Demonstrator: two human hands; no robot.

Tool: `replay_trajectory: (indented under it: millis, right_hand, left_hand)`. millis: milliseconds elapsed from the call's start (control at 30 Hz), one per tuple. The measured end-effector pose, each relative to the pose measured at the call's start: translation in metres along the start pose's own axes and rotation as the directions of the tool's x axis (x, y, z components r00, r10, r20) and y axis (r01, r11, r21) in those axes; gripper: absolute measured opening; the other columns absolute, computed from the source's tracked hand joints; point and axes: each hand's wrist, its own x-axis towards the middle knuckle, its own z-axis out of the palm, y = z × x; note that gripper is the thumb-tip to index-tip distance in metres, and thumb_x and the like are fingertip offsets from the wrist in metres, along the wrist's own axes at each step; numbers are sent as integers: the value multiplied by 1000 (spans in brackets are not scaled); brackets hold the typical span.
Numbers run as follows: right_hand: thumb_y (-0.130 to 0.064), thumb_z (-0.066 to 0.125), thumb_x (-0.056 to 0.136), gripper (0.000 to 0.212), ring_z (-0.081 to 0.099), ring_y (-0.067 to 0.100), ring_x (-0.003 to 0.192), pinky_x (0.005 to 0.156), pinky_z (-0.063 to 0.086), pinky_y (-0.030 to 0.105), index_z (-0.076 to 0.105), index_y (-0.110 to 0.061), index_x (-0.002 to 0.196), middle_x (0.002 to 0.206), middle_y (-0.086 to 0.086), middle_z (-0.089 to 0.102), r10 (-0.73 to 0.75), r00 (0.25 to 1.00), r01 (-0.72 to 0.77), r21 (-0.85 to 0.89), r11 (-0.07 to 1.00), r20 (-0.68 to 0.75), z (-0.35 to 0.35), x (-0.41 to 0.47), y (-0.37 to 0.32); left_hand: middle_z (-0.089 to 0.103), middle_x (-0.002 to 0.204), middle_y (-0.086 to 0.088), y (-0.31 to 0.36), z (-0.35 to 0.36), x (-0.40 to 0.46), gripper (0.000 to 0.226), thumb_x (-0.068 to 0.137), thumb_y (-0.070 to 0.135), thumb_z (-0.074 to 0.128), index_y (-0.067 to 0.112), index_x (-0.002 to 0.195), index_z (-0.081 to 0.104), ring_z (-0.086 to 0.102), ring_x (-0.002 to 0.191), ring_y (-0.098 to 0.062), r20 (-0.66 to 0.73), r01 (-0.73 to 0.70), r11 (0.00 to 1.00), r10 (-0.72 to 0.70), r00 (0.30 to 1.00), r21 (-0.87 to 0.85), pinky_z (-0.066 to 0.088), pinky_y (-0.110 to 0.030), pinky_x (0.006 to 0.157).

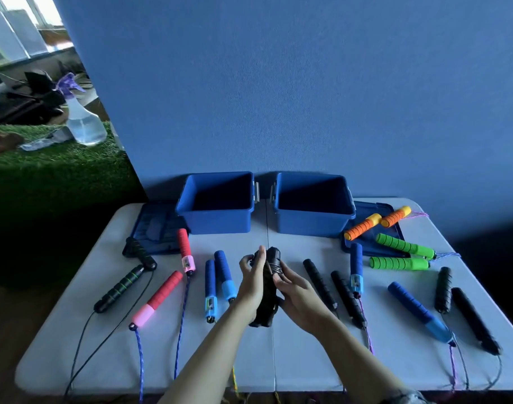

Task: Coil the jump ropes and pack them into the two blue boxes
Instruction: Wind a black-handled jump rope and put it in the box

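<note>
**Black rope bundle held mid-desk, both boxes open behind**

I see both hands over the middle of the desk [278, 371], holding one black bundle [269, 290] of two handles pressed together, with a few turns of thin cord wound round the upper part. My left hand [250, 282] grips the bundle from the left, fingers curled round it; the far fingertips are hidden behind the handles. My right hand [297, 295] holds it from the right, fingertips pinching at the cord wraps. The bundle's lower end is dark and hard to make out against my palms.

The left box [217, 221] and right box [313, 224] stand open at the back edge, apart from each other; their insides are in shadow. A lid [156, 228] lies left of the left box, another lid [392, 243] right of the right box, partly under orange handles [377, 221].

Other ropes lie uncoiled across the desk: red-pink handles [162, 295], blue handles [220, 278], green handles [401, 255]. Their cords run off the near edge, cut off from view.
</note>
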Motion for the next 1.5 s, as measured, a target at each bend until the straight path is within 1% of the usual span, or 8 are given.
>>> replay_trajectory:
  millis: [267,400,567,700,967,1200,1367,1500]
  right_hand:
    - [3,40,95,41,60,18,114,105,40,36,55,-19,126,121,6,65,-92,985,82,-72,994,-149,12,-2,7]
    - [-19,48,94,50,59,12,112,102,43,31,37,-29,142,125,-1,61,-135,927,-22,-412,911,-350,23,9,14]
    - [-52,63,73,69,60,6,111,101,46,38,44,-30,136,118,-10,65,-200,953,-4,-672,741,-227,15,5,11]
    - [-27,75,74,69,68,12,97,90,54,37,42,-31,135,115,-12,65,-183,973,46,-650,759,-144,16,1,12]
    - [-9,74,70,67,64,13,100,85,55,30,44,-35,123,108,-9,64,-200,972,38,-750,660,-127,9,-4,12]
    - [-18,72,81,49,66,4,95,81,53,25,50,-34,122,103,-14,67,-296,933,83,-676,732,-206,-10,6,-12]
    - [-15,72,81,50,65,-7,87,74,49,9,52,-27,126,95,-14,71,-350,904,42,-765,643,-245,-44,32,-52]
    - [-16,73,79,48,65,1,94,89,53,30,53,-26,122,96,-21,68,-371,905,48,-816,576,-209,-70,56,-85]
  left_hand:
    - [61,97,-11,-6,-5,8,32,99,38,43,26,129,37,60,82,-28,11,-39,994,38,999,104,52,-36,74]
    - [50,138,-8,-7,-2,8,51,103,38,37,29,150,21,57,112,-27,45,-69,990,64,997,121,43,-28,82]
    - [61,121,-2,-6,-17,7,44,99,43,47,32,140,36,63,95,-14,90,-92,990,82,992,106,50,-26,66]
    - [62,126,1,-4,-20,12,53,94,53,47,46,142,26,64,105,-22,123,-140,964,115,986,226,49,-41,95]
    - [52,138,1,0,-20,12,54,100,33,47,33,150,26,54,120,-19,151,-182,957,150,977,226,41,-37,106]
    - [64,122,1,7,15,37,59,78,64,51,54,133,33,65,105,-24,213,-193,961,149,966,199,49,-50,96]
    - [59,124,-3,34,55,49,63,80,69,50,58,136,24,62,108,-19,211,-251,945,207,955,207,48,-36,96]
    - [49,140,4,59,74,70,81,78,73,45,40,149,22,52,121,-16,183,-288,944,258,949,159,40,-29,98]
